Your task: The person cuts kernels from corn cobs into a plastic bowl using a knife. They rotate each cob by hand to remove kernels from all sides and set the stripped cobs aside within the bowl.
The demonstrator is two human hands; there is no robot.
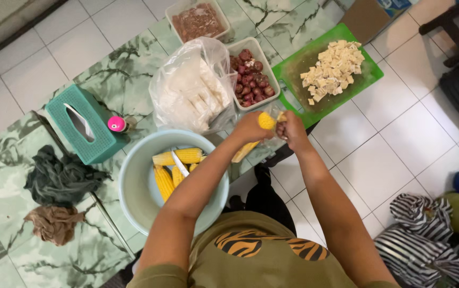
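My left hand [249,128] grips a yellow corn cob [265,121] held out over the floor. My right hand [292,129] closes on the cob's other end, where a bit of clear plastic shows. Below my left arm stands a pale blue basin [133,181] holding several more corn cobs [176,157] and a white-handled knife [179,163]. My left forearm crosses over the basin's right side.
A green cutting board [365,77] carries cubed pale food. Nearby are a white tub of small red shallots [250,72], a tub of brown mix [198,21], a clear plastic bag of white pieces [189,90], a teal tissue box [83,122], rags [61,178] and striped cloth [421,240].
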